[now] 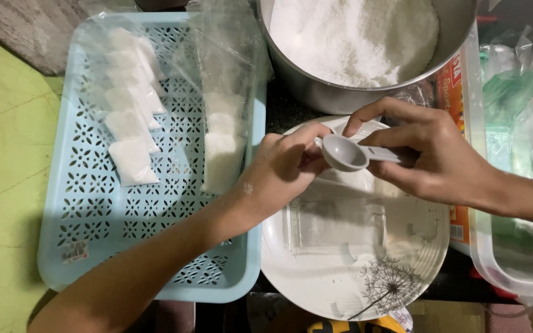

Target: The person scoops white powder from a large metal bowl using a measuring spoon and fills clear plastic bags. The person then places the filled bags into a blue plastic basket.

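My right hand (pixel 433 154) grips the handle of a grey plastic measuring spoon (pixel 345 153), its bowl empty and facing up. My left hand (pixel 282 169) meets the spoon's bowl with thumb and fingertips and pinches the mouth of a clear plastic bag (pixel 337 219), which hangs down over a white plate (pixel 316 271) with a dandelion print. A large metal bowl (pixel 316 86) full of white granules (pixel 356 34) stands just behind both hands.
A light blue perforated tray (pixel 94 203) at the left holds several small filled white packets (pixel 132 161) and a stack of clear bags (pixel 223 123). A clear plastic container (pixel 513 271) with bags stands at the right. Green floor lies far left.
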